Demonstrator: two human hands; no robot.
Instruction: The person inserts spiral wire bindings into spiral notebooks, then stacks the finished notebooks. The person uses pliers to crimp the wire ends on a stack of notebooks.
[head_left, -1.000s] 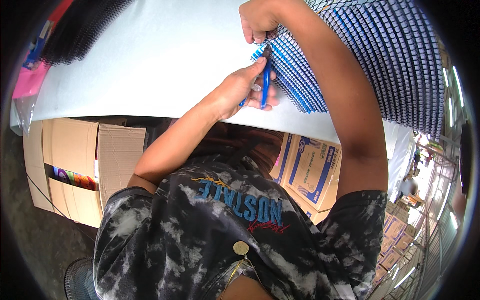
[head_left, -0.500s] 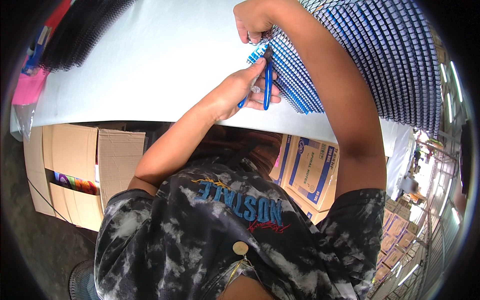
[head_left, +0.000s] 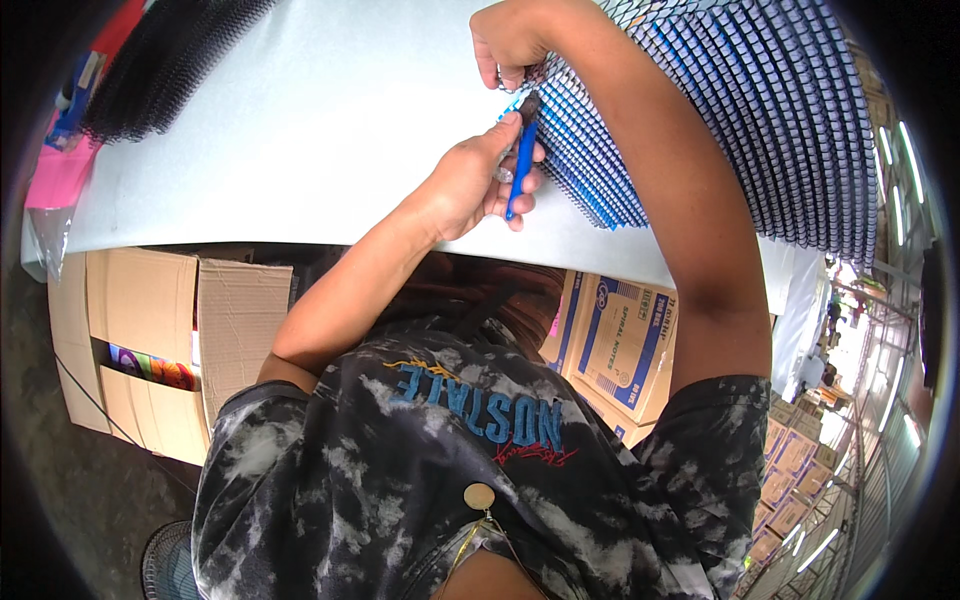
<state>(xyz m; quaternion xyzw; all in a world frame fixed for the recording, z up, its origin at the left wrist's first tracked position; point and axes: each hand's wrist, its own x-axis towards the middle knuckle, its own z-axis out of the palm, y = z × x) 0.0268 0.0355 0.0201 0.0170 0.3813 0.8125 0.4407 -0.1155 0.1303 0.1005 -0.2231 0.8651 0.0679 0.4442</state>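
Observation:
My left hand (head_left: 480, 178) is closed around blue-handled wire cutters (head_left: 524, 168). Their dark jaws point away from me and reach the left end of a large stack of spiral notebooks (head_left: 590, 165). The notebooks lie in tight rows, dark coils upward, with blue and white showing between. Past the cutters' tip, my right hand (head_left: 512, 42) has its fingers curled down at the same end of the rows. Whatever its fingertips pinch is hidden. My right forearm passes over the stack and covers part of it.
A white table (head_left: 290, 140) carries the stack. Bundled black coils (head_left: 175, 70) lie at its far left, near a pink packet (head_left: 62, 178). Below the edge stand an opened carton (head_left: 140, 300) at left and printed cartons (head_left: 625, 340) at right. A fan (head_left: 165, 562) is at lower left.
The cutters' handles have come together in my left hand, which has shifted slightly left and tilted the cutters. My right hand stays almost where it was.

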